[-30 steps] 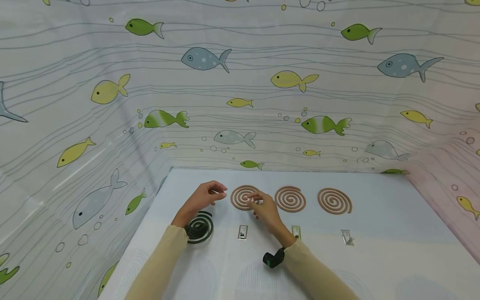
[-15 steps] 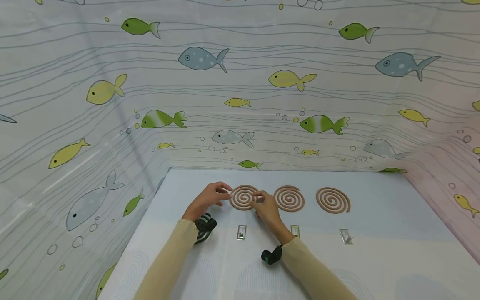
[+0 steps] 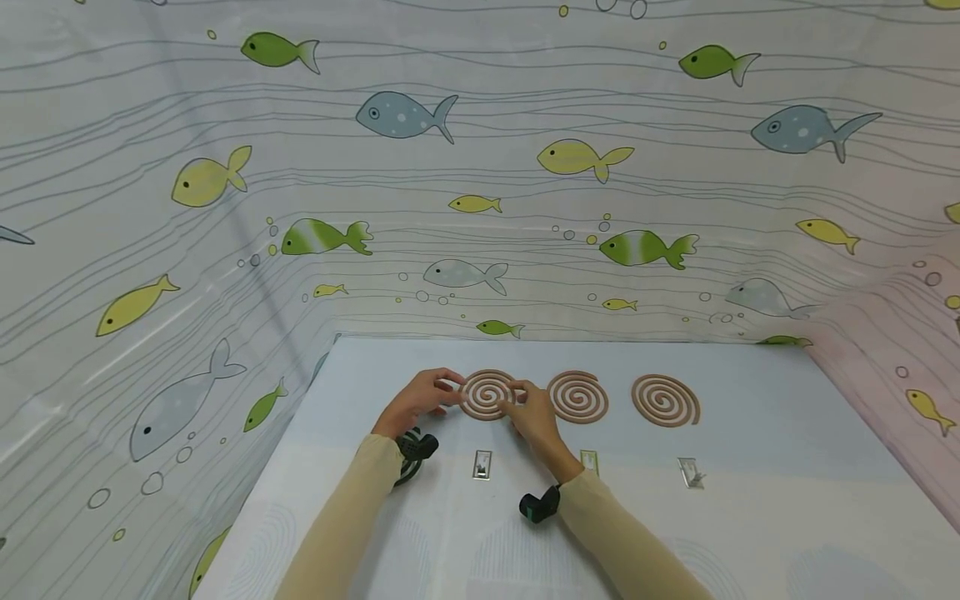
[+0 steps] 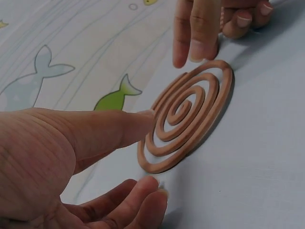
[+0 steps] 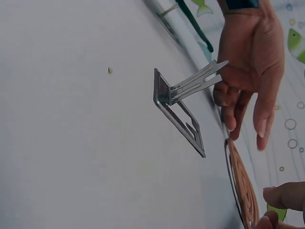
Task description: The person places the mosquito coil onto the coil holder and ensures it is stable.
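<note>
A brown mosquito coil [image 3: 487,395] lies on the white table between both hands. My left hand [image 3: 422,397] is at its left edge, fingers loosely bent. In the left wrist view, the left thumb [image 4: 114,128] reaches over the rim of the coil [image 4: 199,102], while the other fingers are lower and apart from it. My right hand [image 3: 536,417] is at the right edge, with its fingertips [image 4: 198,50] close to the far rim. In the right wrist view, the coil [image 5: 244,186] shows nearly edge-on between the hands, neither closed round it.
Two more brown coils [image 3: 578,397] [image 3: 666,401] lie to the right. Small metal coil stands [image 3: 482,465] [image 3: 590,462] [image 3: 692,473] sit in a row nearer me. A dark green coil [image 3: 408,473] is partly hidden under the left wrist. Fish-printed sheeting [image 3: 465,233] surrounds the table.
My left hand has moved right to the coil's left edge. The right hand has shifted only slightly, its fingers drawing back to the right edge. The coil keeps its place.
</note>
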Demonstrator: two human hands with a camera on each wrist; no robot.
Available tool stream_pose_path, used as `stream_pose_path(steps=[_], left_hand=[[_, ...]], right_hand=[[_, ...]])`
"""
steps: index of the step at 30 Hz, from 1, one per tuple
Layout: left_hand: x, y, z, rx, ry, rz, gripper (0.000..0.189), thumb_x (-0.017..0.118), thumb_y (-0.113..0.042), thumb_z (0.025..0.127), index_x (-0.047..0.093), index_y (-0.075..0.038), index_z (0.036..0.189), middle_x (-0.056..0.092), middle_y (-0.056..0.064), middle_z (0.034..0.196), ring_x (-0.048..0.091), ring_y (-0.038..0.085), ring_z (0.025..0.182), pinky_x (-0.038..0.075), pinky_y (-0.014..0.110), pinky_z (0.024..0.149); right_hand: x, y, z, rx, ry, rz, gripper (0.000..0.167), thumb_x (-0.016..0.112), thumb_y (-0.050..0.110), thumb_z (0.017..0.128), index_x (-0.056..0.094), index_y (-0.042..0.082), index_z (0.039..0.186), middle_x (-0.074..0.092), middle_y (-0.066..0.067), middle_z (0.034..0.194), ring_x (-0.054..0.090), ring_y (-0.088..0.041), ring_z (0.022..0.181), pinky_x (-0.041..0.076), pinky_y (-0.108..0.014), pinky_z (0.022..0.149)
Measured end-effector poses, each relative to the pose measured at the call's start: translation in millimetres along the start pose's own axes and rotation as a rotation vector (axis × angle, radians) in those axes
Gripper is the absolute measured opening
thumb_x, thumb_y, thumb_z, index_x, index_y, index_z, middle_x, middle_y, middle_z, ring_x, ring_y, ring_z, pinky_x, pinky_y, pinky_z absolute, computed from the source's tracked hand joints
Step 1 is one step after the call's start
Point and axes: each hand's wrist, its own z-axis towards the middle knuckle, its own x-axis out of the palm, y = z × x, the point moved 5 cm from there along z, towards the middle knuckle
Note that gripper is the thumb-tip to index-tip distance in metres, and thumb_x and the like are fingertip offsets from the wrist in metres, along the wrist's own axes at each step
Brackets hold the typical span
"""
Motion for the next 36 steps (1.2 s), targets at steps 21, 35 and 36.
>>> stream_pose_path(steps=[21, 35, 36], left_hand=[[6.2, 1.9, 0.8, 0.05, 0.031, -0.045, 0.036, 0.078, -0.006, 0.089, 0.069, -0.003, 0.124, 0.064, 0.014, 0.126, 0.064, 0.021, 0.099, 0.055, 0.035, 0.086], [7.3, 3.5, -1.5, 0.069, 0.049, -0.057, 0.04, 0.079, -0.006, 0.088, 0.068, -0.003, 0.126, 0.064, 0.014, 0.126, 0.063, 0.022, 0.1, 0.054, 0.037, 0.087], [7.4, 3.6, -1.5, 0.068, 0.048, -0.054, 0.041, 0.08, -0.006, 0.088, 0.068, -0.004, 0.127, 0.064, 0.013, 0.126, 0.063, 0.022, 0.101, 0.054, 0.037, 0.087]], right_hand=[[1.1, 3.3, 5.2, 0.044, -0.043, -0.094, 0.042, 0.08, 0.015, 0.089, 0.07, -0.002, 0.126, 0.058, -0.005, 0.08, 0.038, -0.008, 0.036, 0.031, -0.021, 0.035], [1.6, 9.1, 2.2, 0.101, -0.024, -0.04, 0.045, 0.077, 0.012, 0.09, 0.066, -0.004, 0.13, 0.06, -0.005, 0.076, 0.037, -0.008, 0.039, 0.032, -0.021, 0.037], [1.7, 8.8, 2.1, 0.1, -0.024, -0.03, 0.045, 0.077, 0.012, 0.09, 0.065, -0.003, 0.13, 0.063, -0.007, 0.081, 0.038, -0.008, 0.04, 0.033, -0.021, 0.038]])
